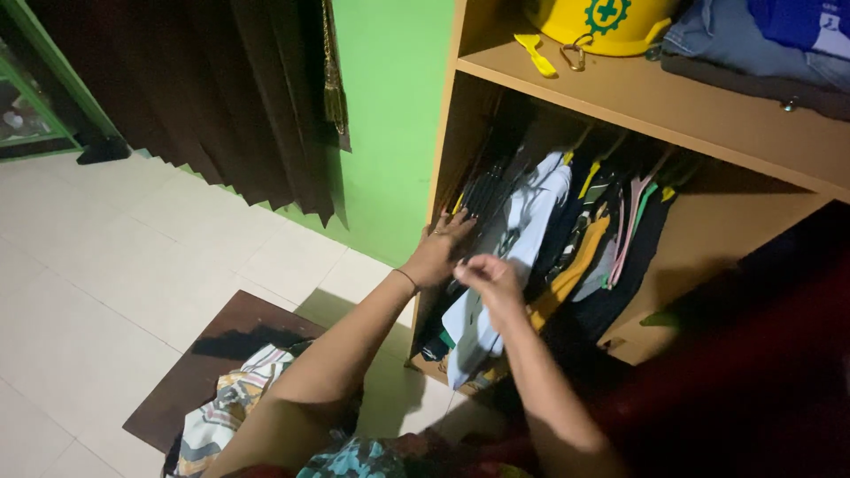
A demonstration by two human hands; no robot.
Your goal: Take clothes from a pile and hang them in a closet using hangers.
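Both my hands reach into the lower compartment of a wooden wardrobe (637, 102) where several garments hang on hangers. My left hand (438, 252) presses against the dark clothes (487, 190) at the left end of the row, fingers spread. My right hand (494, 283) pinches the edge of a white garment (531, 217) hanging beside them. Further right hang yellow, pink, green and dark garments (611, 235). A thin band circles my left wrist.
On the shelf above sit a yellow hard hat (602, 22), a yellow clip (536, 53) and folded jeans (744, 40). A dark wooden board (208, 363) with patterned cloth (226, 407) lies on the white tiled floor. Dark curtains (230, 88) hang by a green wall.
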